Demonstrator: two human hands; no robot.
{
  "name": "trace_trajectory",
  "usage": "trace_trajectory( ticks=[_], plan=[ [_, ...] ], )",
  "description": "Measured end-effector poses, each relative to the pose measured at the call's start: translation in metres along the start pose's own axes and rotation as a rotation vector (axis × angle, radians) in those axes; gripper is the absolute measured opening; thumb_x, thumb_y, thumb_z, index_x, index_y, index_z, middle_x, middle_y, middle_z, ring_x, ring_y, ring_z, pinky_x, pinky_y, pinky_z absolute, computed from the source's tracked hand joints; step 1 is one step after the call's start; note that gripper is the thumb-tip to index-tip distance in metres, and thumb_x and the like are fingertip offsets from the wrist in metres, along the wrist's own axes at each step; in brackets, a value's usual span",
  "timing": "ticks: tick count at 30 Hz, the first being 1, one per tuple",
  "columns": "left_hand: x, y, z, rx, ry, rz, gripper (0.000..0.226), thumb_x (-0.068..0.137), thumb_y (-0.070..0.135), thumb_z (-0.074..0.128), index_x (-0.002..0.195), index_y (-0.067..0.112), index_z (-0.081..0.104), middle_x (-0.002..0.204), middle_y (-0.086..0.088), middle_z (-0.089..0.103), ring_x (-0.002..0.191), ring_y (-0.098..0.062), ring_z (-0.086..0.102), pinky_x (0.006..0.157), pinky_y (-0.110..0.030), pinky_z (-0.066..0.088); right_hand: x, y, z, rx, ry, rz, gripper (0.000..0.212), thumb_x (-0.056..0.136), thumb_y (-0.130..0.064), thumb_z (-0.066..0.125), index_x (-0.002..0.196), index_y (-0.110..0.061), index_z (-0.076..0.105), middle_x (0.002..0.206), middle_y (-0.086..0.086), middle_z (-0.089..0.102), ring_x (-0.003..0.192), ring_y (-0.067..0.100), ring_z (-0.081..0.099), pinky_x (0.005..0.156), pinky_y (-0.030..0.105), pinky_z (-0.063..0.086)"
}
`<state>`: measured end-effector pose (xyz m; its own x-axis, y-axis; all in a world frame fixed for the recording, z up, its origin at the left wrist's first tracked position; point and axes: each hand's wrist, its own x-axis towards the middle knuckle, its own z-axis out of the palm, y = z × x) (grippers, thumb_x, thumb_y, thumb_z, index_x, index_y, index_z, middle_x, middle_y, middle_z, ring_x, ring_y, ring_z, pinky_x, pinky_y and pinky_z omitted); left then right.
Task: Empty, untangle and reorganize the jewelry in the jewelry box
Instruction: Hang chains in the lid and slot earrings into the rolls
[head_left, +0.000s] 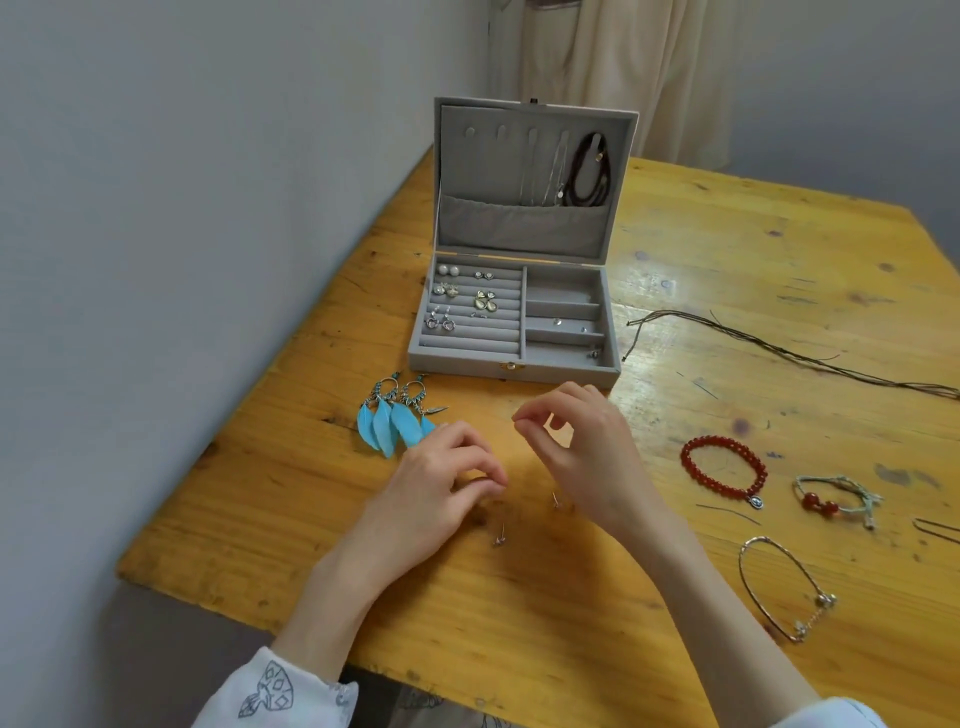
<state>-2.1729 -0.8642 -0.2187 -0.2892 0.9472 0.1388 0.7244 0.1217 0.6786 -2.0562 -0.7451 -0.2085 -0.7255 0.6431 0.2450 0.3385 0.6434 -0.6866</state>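
Head view: a grey jewelry box (514, 332) stands open on the yellow wooden desk (571, 623), its lid upright against the far side. In the lid, a dark cord necklace (589, 171) and thin silver chains (550, 176) hang from hooks above a fabric pocket. The left half of the tray holds rows of stud earrings (457, 304) pushed into the ring rolls; the right compartments hold a few tiny pieces. Just in front of the box, at its left corner, lies a pair of blue feather earrings (397, 418). The left hand (441, 483) hovers low over the desk with thumb and forefinger pinched together; what its grip has hold of is too small to tell. The right hand (582, 447) is raised beside it, fingertips likewise pinched, its contents equally unclear. Two small stud earrings (500, 535) lie on the desk between and below the hands. To the right lie a red bead bracelet (724, 470), a woven cord bracelet with red beads (836, 499), a silver bangle (784, 587) and a long thin cord (779, 348).
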Motion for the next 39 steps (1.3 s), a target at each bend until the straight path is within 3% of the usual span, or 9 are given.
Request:
trace_trajectory(
  ticks=[3,6,10,14,20,24,28,34,39],
  plan=[
    [0.019,0.004,-0.003,-0.002,0.153,0.024,0.006,0.078,0.011,0.069,0.081,0.017,0.070,0.086,0.009,0.059,0.084,-0.002,0.055,0.080,-0.012,0.041,0.025,-0.001,-0.004,0.093,0.033,0.040,0.006,0.084,-0.016,0.063,0.084,-0.015,0.069,0.080,-0.005,0.059,0.081,0.014,0.051,0.080,0.038,0.044],
    [0.052,0.000,-0.015,-0.026,0.280,-0.019,0.007,0.078,0.010,0.069,0.081,0.016,0.070,0.082,0.009,0.064,0.078,0.003,0.056,0.074,-0.004,0.038,0.056,0.004,-0.006,0.153,0.080,0.103,0.007,0.084,-0.016,0.063,0.084,-0.016,0.069,0.078,-0.006,0.058,0.076,0.009,0.049,0.074,0.025,0.041],
    [0.105,-0.013,-0.036,-0.005,0.284,-0.085,0.007,0.081,0.014,0.067,0.086,0.019,0.069,0.080,0.014,0.062,0.073,0.011,0.054,0.068,0.002,0.037,0.096,0.019,-0.003,0.159,0.108,0.166,0.008,0.085,-0.018,0.062,0.086,-0.016,0.070,0.079,-0.003,0.057,0.073,0.008,0.049,0.071,0.021,0.037],
    [0.148,-0.022,-0.044,0.048,0.206,-0.091,0.010,0.083,0.017,0.066,0.092,0.021,0.066,0.080,0.013,0.061,0.074,0.005,0.055,0.066,-0.001,0.041,0.123,0.031,0.001,0.159,0.077,0.207,0.013,0.087,-0.022,0.059,0.093,-0.016,0.070,0.088,-0.001,0.062,0.082,0.010,0.055,0.078,0.027,0.046],
    [0.162,-0.037,-0.035,0.129,0.114,-0.091,0.015,0.084,0.017,0.063,0.098,0.022,0.060,0.084,0.013,0.058,0.077,0.003,0.053,0.065,-0.005,0.040,0.134,0.041,0.010,0.075,0.017,0.226,0.016,0.086,-0.028,0.060,0.095,-0.020,0.070,0.087,-0.002,0.057,0.078,0.008,0.050,0.074,0.024,0.040],
    [0.156,-0.044,-0.031,0.125,0.146,-0.045,0.017,0.083,0.013,0.064,0.098,0.021,0.060,0.084,0.012,0.058,0.075,0.005,0.052,0.067,-0.002,0.039,0.130,0.042,0.018,-0.060,-0.038,0.205,0.016,0.088,-0.028,0.058,0.096,-0.020,0.070,0.086,-0.002,0.052,0.088,0.017,0.050,0.086,0.041,0.044],
    [0.158,-0.046,-0.028,0.127,0.158,-0.024,0.018,0.084,0.011,0.063,0.099,0.020,0.060,0.087,0.008,0.061,0.079,0.000,0.054,0.068,-0.004,0.040,0.132,0.041,0.020,-0.109,-0.048,0.186,0.015,0.088,-0.026,0.058,0.095,-0.020,0.069,0.079,-0.008,0.042,0.090,0.019,0.049,0.087,0.045,0.043],
    [0.163,-0.048,-0.027,0.134,0.172,-0.022,0.016,0.083,0.010,0.063,0.095,0.020,0.061,0.085,0.006,0.062,0.078,-0.003,0.055,0.070,-0.012,0.043,0.132,0.044,0.023,-0.029,0.013,0.196,0.003,0.084,-0.025,0.063,0.085,-0.024,0.066,0.077,-0.013,0.037,0.069,0.005,0.043,0.071,0.024,0.041],
    [0.161,-0.046,-0.024,0.162,0.190,-0.008,0.014,0.085,0.009,0.061,0.096,0.017,0.062,0.087,0.007,0.059,0.081,-0.005,0.055,0.073,-0.017,0.047,0.131,0.046,0.025,-0.021,0.038,0.185,0.002,0.084,-0.024,0.063,0.082,-0.023,0.064,0.077,-0.012,0.038,0.067,0.003,0.042,0.062,0.013,0.035]
  ],
)
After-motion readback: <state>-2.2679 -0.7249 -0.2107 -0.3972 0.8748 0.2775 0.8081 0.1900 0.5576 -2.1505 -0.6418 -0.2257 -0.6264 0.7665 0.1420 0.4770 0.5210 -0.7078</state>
